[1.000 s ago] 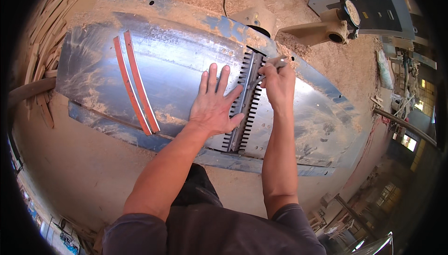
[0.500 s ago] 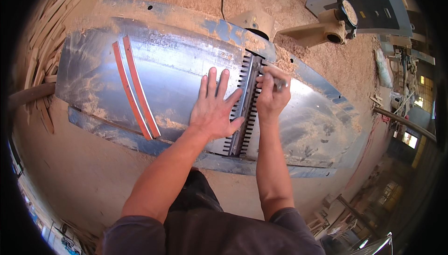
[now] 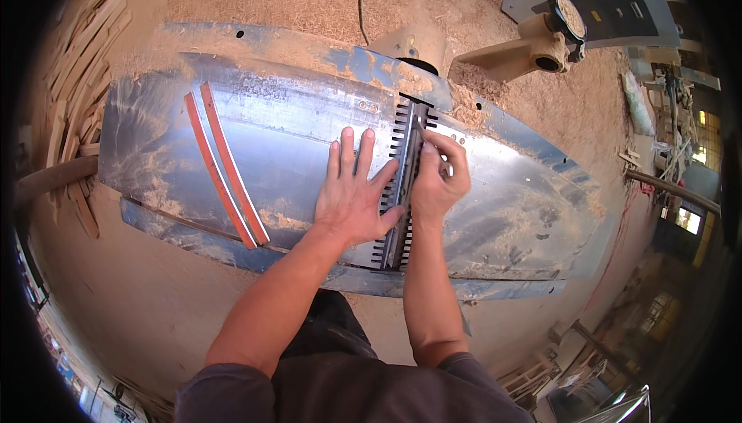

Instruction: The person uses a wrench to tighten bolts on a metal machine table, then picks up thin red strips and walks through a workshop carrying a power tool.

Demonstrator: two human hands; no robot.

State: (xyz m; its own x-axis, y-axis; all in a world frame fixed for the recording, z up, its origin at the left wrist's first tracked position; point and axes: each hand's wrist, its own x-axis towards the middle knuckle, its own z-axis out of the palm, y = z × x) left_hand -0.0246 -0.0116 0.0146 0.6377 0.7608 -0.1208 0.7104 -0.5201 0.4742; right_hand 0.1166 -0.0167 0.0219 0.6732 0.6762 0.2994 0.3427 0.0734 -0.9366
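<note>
Looking down at the dark metal bar, we find it lying across the tabletop, between two rows of comb-like teeth. We judge it heavy and stiff, unlikely to bend or break under a hand, though its smooth faces could be slippery and its long edges may be sharp. We would take hold near its ends, keeping skin off those edges. The small metal tool is probably light, rigid and hard to damage, best gripped by its shank. Our right hand has its fingers curled around that tool beside the bar; whether the knuckles touch the bar, we cannot tell. Our left hand lies spread flat on the tabletop, its fingers apart and gripping nothing, the thumb reaching to the bar's left side. As for looks, the bar is long, narrow and grey, with lengthwise ridges; the bit of the tool showing through the fist shines pale grey.
</note>
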